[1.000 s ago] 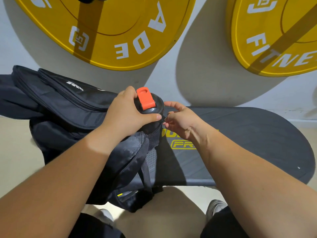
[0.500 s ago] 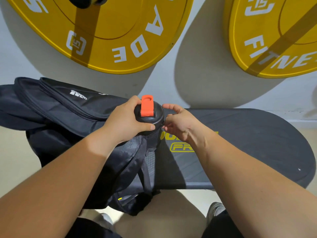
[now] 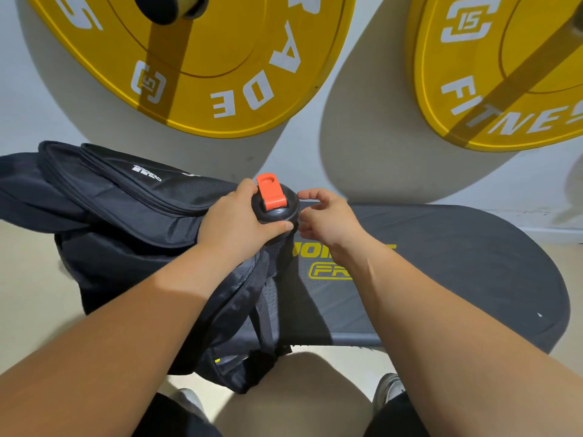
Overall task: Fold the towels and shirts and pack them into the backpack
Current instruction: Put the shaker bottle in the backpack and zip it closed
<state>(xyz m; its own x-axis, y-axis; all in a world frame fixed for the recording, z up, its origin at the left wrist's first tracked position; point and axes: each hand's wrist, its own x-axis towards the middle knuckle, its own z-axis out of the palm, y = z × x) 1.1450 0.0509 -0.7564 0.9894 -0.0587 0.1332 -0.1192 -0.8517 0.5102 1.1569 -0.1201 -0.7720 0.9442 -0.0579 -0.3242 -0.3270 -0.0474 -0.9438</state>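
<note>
Two hands mid-frame, packing stage: left hand [image 3: 233, 222] grips the bottle [image 3: 274, 216] at the side pocket of the backpack [image 3: 132, 209], left on the desk [image 3: 457, 263]; right hand [image 3: 325, 219] curled alongside, hold unclear; likely next, push bottle down.

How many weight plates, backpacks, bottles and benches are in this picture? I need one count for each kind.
yellow weight plates: 2
black backpack: 1
bottle with orange cap: 1
dark bench: 1
total: 5
</note>
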